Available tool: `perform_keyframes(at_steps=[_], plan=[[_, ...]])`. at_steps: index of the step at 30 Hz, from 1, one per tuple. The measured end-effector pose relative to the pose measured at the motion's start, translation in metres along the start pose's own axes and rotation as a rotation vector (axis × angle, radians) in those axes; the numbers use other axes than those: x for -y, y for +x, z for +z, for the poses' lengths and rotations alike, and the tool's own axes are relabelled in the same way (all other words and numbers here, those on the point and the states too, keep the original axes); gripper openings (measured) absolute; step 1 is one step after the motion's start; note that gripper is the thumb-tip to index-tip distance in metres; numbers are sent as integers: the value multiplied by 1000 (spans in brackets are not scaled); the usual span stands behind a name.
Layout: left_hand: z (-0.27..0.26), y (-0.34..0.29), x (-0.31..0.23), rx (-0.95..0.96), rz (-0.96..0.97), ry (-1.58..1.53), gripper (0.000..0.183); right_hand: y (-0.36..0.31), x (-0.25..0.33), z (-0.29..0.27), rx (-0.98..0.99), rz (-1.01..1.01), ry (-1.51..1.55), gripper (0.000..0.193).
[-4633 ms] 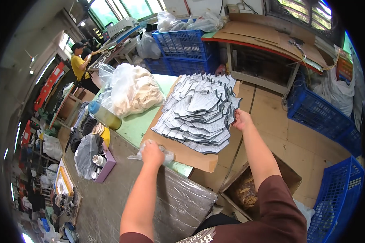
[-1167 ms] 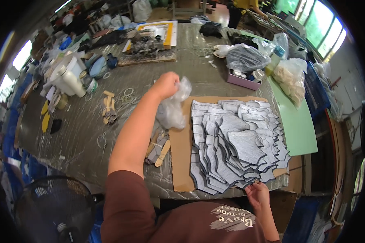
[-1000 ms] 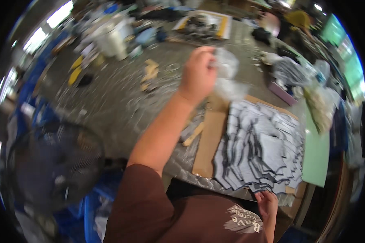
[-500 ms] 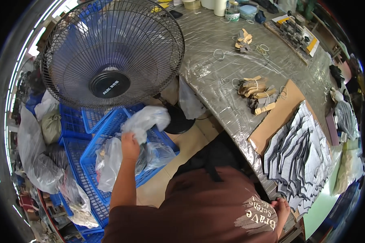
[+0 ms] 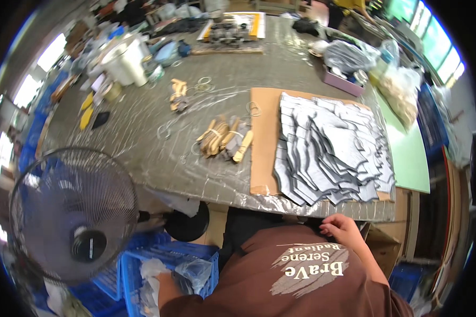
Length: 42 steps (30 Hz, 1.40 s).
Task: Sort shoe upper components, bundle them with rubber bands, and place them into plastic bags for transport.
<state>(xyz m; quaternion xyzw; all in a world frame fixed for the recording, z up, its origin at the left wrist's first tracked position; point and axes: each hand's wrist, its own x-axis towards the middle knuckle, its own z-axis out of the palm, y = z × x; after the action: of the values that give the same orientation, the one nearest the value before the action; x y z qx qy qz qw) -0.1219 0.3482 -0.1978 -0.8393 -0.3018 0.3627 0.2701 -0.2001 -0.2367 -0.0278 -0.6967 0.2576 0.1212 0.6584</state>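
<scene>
Low at the left, my left hand [image 5: 166,280] is over a blue plastic crate [image 5: 212,272], closed on a crumpled clear plastic bag [image 5: 152,267]; the bag partly hides its fingers. My right hand [image 5: 345,229] is at the table's near edge, by my shirt, with its fingers loosely curled in and nothing visible in them. Just beyond it on the table lies a spread stack of grey-white cut pieces with dark edges [image 5: 336,148], resting on a brown cardboard sheet [image 5: 264,140]. Another clear bag [image 5: 195,274] lies in the crate.
A large black fan [image 5: 74,214] stands left of the plastic-covered table [image 5: 148,150]. Banded bundles of tan and grey strips [image 5: 222,138] lie left of the cardboard. Farther back are a white roll [image 5: 129,63], a metal-topped board [image 5: 228,34] and a pink box [image 5: 344,82].
My view has swung from the crates toward the table. My left hand has lowered with the plastic bag. The right hand, earlier against the stack's near edge, now shows curled beside my shirt.
</scene>
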Motion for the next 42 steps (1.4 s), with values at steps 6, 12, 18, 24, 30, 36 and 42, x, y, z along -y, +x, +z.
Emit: perform_keyframes(at_steps=[6,12,18,24,30,36,42], plan=[[128,47,68,411,28,-1795,25,16,33,19,197,-246,-258,15],[-166,-154,35,-358,787,-1247,16,41,69,35,456,-387,-351,16],[-317,-249,-134,-1197,1484,-1002,21,63,113,66,560,-696,-401,18],[-330,-202,-174,-1078,1054,-515,27,55,114,35,410,-674,-441,17],[-352,-265,-118,-1149,1600,-866,23,71,124,49,-21,-1168,-570,51],[-345,-296,-125,-601,2042,-982,20,75,121,46,55,-893,-758,33],[-369,-302,-147,159,2288,-592,10,55,114,15,272,-593,-339,22]])
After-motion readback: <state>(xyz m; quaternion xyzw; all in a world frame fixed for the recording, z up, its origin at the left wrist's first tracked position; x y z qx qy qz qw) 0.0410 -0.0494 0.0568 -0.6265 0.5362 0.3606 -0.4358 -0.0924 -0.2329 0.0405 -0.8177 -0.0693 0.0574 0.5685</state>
